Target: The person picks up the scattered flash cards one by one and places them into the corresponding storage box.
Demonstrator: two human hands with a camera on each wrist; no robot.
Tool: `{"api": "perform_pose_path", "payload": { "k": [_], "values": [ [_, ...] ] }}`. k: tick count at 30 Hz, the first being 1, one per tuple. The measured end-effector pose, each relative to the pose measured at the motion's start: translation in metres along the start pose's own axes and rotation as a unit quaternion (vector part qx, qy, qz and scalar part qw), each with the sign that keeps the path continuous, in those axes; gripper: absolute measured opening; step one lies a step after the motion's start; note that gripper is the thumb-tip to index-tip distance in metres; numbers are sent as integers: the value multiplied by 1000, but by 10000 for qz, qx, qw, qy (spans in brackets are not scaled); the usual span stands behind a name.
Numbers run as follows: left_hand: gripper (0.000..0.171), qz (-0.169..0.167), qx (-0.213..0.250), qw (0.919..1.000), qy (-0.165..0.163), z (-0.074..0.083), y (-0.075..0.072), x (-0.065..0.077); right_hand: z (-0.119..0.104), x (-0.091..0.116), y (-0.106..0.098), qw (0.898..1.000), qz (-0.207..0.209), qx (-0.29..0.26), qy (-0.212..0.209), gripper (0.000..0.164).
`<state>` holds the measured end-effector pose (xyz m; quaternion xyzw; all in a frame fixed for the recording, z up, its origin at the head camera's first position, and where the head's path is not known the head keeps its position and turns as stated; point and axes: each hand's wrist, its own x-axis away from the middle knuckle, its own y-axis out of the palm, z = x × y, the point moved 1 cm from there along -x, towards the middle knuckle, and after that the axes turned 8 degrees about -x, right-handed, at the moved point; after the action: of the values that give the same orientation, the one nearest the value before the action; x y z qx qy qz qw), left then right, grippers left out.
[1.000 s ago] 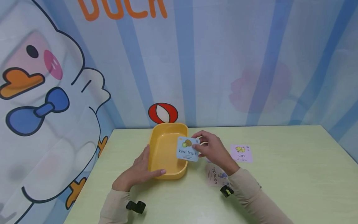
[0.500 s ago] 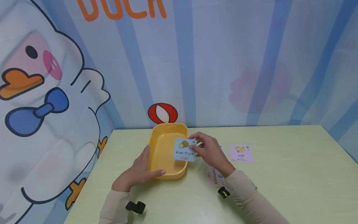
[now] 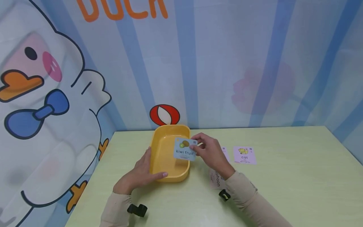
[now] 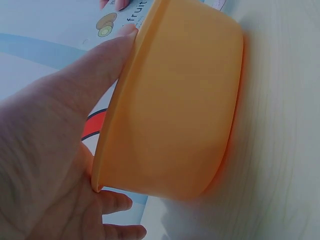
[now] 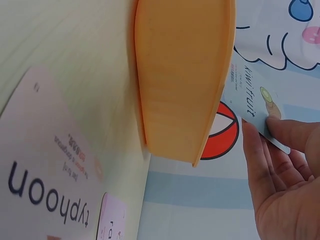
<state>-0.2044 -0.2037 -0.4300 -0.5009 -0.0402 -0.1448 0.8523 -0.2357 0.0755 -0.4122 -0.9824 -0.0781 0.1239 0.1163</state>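
Note:
A yellow plastic bin (image 3: 160, 160) stands on the pale table. Spread around its near-left corner, my left hand (image 3: 138, 173) has straight fingers along the outer left side and the thumb lying at the near rim. Over the bin's right part, my right hand (image 3: 212, 155) pinches a light-blue flash card (image 3: 182, 155) between thumb and fingers. The card bears a kiwi picture and the words "kiwi fruit". From the right wrist view, the kiwi card (image 5: 245, 95) shows beyond the bin's rim, thumb (image 5: 287, 131) on its printed face.
A pink "typhoon" card (image 3: 216, 179) lies right of the bin, partly under my right wrist. Farther right is a "cat" card (image 3: 244, 155). Another pink card (image 3: 225, 152) peeks out behind my right hand. A printed duck backdrop (image 3: 215, 63) rises behind the table (image 3: 297, 176).
My right hand has shifted slightly left with the kiwi card, taking it farther over the bin and uncovering more of a pink card. The left hand and bin look unchanged.

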Motion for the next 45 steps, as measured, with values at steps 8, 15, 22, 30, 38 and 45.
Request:
{"api": "perform_pose_path", "payload": {
  "k": [8,15,22,30,38,45],
  "values": [
    [131,18,23,10000,10,1,-1,0,0,-2,4,9999,111,125,38,20],
    [132,0,-19,10000,1,0,0,0,0,-4,6,9996,230,168,-86,21],
    [132,7,-49,10000,-2,-2,0,-1,-1,-5,11,9996,241,114,-34,21],
    [132,4,-2,10000,12,-1,1,-1,-3,-6,15,9996,200,122,-184,21],
    [132,9,80,10000,50,-1,1,-2,-4,-8,20,9978,18,350,-560,18],
    [132,-14,32,10000,28,-2,1,-3,-4,-8,24,9946,-112,678,-779,12]
  ]
}}
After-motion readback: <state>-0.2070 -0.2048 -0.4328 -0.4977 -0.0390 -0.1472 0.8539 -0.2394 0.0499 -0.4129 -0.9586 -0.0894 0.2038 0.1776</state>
